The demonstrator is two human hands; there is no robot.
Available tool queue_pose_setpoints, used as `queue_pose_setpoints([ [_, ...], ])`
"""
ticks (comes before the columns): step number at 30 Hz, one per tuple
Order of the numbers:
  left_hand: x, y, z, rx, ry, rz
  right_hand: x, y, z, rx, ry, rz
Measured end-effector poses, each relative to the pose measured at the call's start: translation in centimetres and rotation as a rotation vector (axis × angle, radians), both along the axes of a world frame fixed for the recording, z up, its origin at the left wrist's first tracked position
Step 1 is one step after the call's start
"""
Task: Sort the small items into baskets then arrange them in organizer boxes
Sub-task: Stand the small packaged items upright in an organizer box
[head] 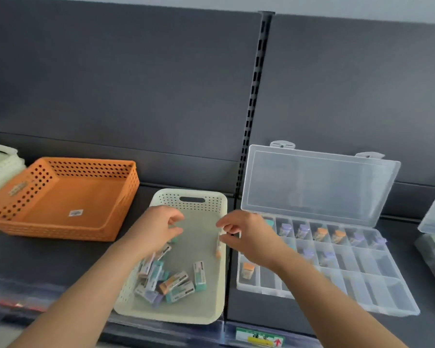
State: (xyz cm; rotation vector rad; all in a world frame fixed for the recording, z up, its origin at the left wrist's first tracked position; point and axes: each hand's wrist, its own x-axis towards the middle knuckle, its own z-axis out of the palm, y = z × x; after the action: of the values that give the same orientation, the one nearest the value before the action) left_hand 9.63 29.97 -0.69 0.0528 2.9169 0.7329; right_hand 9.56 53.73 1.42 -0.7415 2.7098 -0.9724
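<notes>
Both hands over cream basket (161,315), eraser pile (171,282) inside.
Right grip (246,234) pinches orange-tipped eraser (218,249) by basket's right wall; left grip (156,228) curled, blurred: can't tell if holding.

Dark grey back panels (136,84) rise behind a dark shelf deck (48,259). Between the two panels runs a slotted upright (255,96), black, with its slots in a vertical row. Above the panels shows a strip of pale wall (362,8). Along the deck's front edge runs a clear label rail (161,332), carrying a green and yellow label (260,337) with a red arrow; its print is illegible. A red blur (10,301) marks the rail at lower left.
</notes>
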Motion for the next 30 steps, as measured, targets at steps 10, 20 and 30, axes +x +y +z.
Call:
queue_pose_setpoints([
  [10,-2.9,-0.7,-2.8,-0.406,-0.23,-0.26,-0.8,-5.4,-1.3,0.337,-0.098,0.098],
  [20,0.3,-3.9,-1.7,0.042,0.117,-0.311,-0.4,-7.5,-2.0,0.869,-0.028,0.398],
  [30,1.0,-4.4,-2.2,0.262,0.167,-0.229,-0.1,-8.1,-1.4,0.697,-0.175,0.322],
])
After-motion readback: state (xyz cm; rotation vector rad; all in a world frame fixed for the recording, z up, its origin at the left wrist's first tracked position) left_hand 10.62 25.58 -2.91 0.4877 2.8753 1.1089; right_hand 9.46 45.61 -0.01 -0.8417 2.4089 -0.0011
